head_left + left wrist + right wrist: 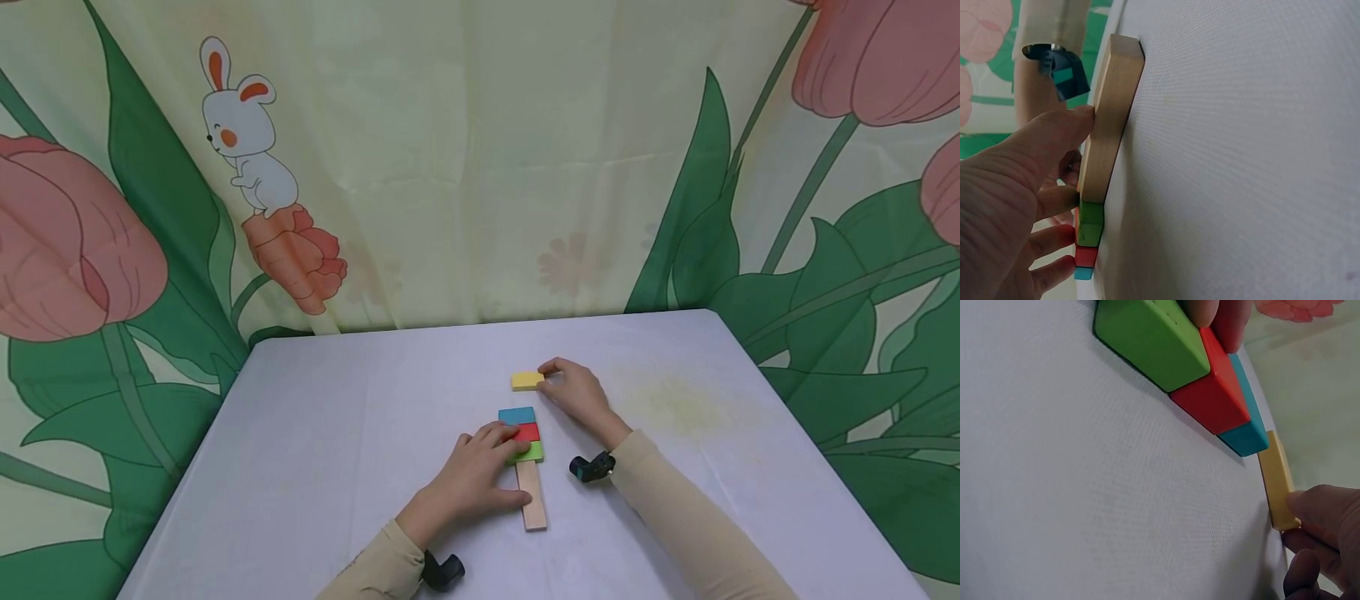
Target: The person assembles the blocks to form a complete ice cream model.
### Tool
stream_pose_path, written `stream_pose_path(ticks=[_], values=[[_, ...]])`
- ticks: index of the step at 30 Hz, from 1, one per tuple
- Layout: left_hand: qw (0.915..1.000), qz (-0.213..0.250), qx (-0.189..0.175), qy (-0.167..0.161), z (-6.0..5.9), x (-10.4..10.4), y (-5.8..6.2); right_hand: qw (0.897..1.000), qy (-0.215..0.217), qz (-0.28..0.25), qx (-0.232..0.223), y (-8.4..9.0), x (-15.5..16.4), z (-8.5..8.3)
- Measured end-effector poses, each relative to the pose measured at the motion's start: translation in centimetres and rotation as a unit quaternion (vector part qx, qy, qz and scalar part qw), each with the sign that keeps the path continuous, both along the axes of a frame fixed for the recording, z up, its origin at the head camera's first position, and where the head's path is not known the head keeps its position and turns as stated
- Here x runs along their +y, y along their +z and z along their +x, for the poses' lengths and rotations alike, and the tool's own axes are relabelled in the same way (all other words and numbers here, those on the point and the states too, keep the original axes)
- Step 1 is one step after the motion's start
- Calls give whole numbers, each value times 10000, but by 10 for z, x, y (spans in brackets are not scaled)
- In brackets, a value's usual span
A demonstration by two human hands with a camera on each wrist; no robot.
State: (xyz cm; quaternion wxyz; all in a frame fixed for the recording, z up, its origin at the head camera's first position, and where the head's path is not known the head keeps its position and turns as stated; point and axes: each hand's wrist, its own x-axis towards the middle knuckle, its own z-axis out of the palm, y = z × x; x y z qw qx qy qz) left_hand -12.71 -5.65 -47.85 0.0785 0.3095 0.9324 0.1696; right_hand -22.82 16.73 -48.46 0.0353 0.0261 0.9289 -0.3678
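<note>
My right hand [579,396] pinches the right end of a yellow block [523,382] between thumb and fingers, just beyond the other blocks. Toward me, a blue block [516,415], a red block [529,432] and a green block [535,452] lie side by side in a row. A long plain wooden block [534,508] runs from the green one toward the near side. Spread over this row from the left is my left hand [471,475]. Its fingertips rest on the red and green blocks, and its thumb [1079,122] touches the wooden block's side.
A white cloth covers the table [322,450]. Behind it hangs a curtain [540,158] printed with tulips and a rabbit. A small black camera [592,467] is strapped at the right wrist, and another [444,573] at the left.
</note>
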Motion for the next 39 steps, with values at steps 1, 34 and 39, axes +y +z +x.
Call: stream_pose_path(ticks=[1,34,39], values=[[10000,7,5,-4,0,0,0,10000,18,-4,2,0,-1,0],[9999,-27,75,-96,-1,1,-1,9985,376,212,322,-8,-13,6],[9999,-25,93,-86,-1,1,-1,9983,392,216,374,-10,-13,6]])
